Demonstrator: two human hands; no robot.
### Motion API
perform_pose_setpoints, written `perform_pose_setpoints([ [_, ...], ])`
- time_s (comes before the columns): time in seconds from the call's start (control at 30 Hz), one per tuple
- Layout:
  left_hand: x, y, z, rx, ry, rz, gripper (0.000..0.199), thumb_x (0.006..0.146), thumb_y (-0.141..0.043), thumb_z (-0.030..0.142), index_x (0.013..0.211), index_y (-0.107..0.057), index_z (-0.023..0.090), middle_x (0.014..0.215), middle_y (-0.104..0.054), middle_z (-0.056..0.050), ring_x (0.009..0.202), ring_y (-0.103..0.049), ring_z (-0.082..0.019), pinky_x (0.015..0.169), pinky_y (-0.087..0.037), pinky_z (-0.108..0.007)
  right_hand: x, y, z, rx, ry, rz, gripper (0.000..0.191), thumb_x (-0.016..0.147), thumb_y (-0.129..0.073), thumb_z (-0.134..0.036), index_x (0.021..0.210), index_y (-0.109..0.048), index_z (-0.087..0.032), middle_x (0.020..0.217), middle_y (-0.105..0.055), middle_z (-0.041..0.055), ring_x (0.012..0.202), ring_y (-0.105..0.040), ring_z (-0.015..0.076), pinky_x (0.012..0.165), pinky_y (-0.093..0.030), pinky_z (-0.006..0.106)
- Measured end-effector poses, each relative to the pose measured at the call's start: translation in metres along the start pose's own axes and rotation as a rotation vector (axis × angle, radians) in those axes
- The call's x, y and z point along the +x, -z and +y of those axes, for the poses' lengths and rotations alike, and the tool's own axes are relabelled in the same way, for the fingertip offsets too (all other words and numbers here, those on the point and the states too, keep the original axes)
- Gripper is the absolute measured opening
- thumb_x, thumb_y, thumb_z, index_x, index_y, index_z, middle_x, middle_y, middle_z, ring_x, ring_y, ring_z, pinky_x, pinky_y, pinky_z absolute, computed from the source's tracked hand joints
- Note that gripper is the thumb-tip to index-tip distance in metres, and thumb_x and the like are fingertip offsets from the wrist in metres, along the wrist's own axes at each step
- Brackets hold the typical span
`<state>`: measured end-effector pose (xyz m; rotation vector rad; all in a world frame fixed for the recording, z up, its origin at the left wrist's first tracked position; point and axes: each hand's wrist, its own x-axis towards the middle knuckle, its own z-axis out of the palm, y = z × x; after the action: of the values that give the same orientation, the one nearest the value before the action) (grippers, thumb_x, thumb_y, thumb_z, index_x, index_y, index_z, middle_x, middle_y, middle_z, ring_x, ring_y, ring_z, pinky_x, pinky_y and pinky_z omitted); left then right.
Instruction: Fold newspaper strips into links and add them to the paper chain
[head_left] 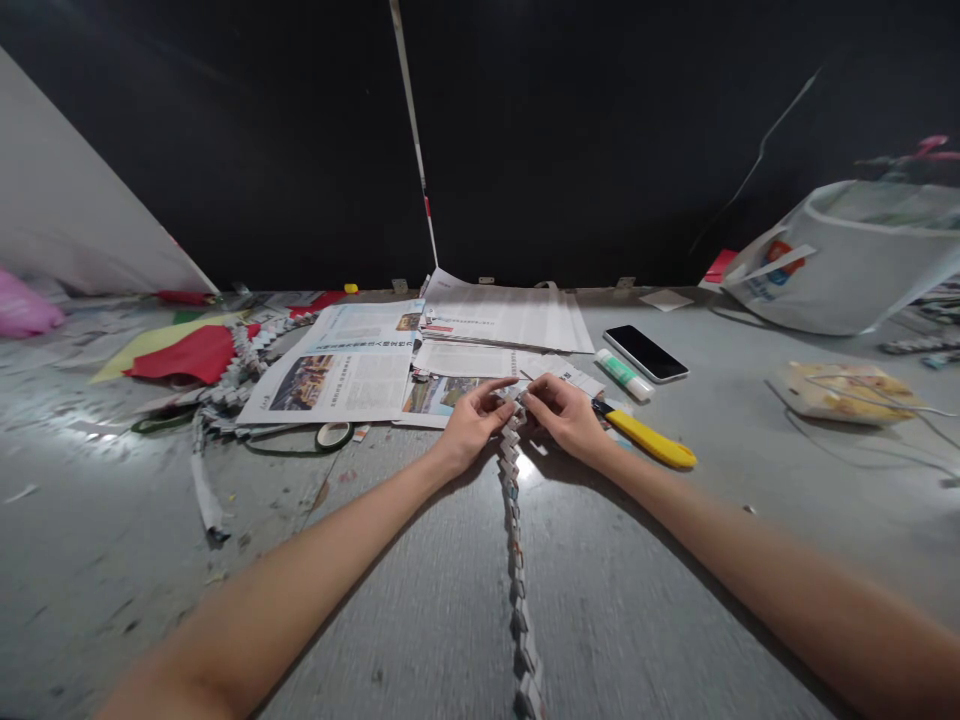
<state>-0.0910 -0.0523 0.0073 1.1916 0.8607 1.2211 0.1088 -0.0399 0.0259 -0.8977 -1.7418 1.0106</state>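
Observation:
A long zigzag chain of folded newspaper [515, 540] runs from the near edge of the view up to my hands. My left hand [474, 425] pinches its far end between thumb and fingers. On the other side, my right hand [566, 415] grips the same end, its fingertips close to the left ones. The exact fold between the fingertips is too small to make out. Just right of my right hand lies a yellow-handled cutter [649, 438]. A glue stick [624, 375] with a green and white label rests behind the cutter.
Newspaper sheets [352, 370] lie behind my left hand, beside a roll of tape [334, 436]. More folded chain [244, 365] and red paper [184, 355] are at left. A phone [646, 353], a yellow packet [847, 391] with a cable and a white bucket [847, 270] stand right.

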Motion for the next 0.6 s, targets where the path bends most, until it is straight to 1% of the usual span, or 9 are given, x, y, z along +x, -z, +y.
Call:
perform_pose_setpoints([
  [0.13, 0.0001, 0.0012, -0.0003, 0.013, 0.003, -0.014, 0.063, 0.081, -0.096, 0.055, 0.130, -0.081, 0.019, 0.078, -0.067, -0.002, 0.072, -0.061, -0.014, 0.067, -0.044, -0.029, 0.0003, 0.0007, 0.0026, -0.017, -0.024, 0.037, 0.038, 0.099, -0.073, -0.056, 0.083, -0.056, -0.025, 0.068, -0.060, -0.0012, 0.061, -0.055, 0.0154, 0.056, -0.047, 0.029],
  [0.23, 0.0005, 0.0016, -0.0013, 0.008, 0.005, -0.008, 0.062, 0.080, -0.096, 0.054, 0.129, -0.081, 0.019, 0.080, -0.068, -0.003, 0.074, -0.062, -0.015, 0.069, -0.045, -0.029, 0.0006, 0.0015, 0.0019, 0.018, -0.066, 0.011, 0.040, 0.098, -0.073, -0.057, 0.082, -0.053, -0.025, 0.061, -0.053, -0.0048, 0.053, -0.047, 0.0125, 0.050, -0.041, 0.028],
  [0.3, 0.0005, 0.0015, -0.0013, 0.011, 0.001, -0.011, 0.062, 0.080, -0.096, 0.054, 0.128, -0.081, 0.019, 0.079, -0.068, -0.002, 0.073, -0.061, -0.015, 0.069, -0.044, -0.029, 0.0006, 0.0018, 0.0009, 0.032, -0.081, -0.002, 0.042, 0.097, -0.073, -0.059, 0.082, -0.053, -0.025, 0.060, -0.052, -0.0057, 0.051, -0.046, 0.0120, 0.049, -0.040, 0.027],
  [0.43, -0.0003, 0.0007, 0.0004, 0.043, -0.006, -0.024, 0.063, 0.081, -0.095, 0.055, 0.130, -0.080, 0.018, 0.079, -0.067, -0.002, 0.071, -0.059, -0.015, 0.068, -0.043, -0.030, 0.0009, 0.0026, 0.0011, 0.006, -0.067, 0.006, 0.044, 0.096, -0.074, -0.061, 0.081, -0.053, -0.025, 0.060, -0.053, -0.0050, 0.053, -0.048, 0.0124, 0.049, -0.039, 0.027],
  [0.6, -0.0008, 0.0000, 0.0013, 0.058, -0.018, -0.033, 0.062, 0.081, -0.095, 0.055, 0.129, -0.079, 0.019, 0.076, -0.063, 0.000, 0.070, -0.056, -0.014, 0.066, -0.040, -0.029, 0.0007, 0.0035, 0.0013, 0.044, -0.102, -0.018, 0.046, 0.096, -0.075, -0.062, 0.081, -0.052, -0.025, 0.058, -0.051, -0.0055, 0.050, -0.046, 0.0121, 0.048, -0.037, 0.027],
])
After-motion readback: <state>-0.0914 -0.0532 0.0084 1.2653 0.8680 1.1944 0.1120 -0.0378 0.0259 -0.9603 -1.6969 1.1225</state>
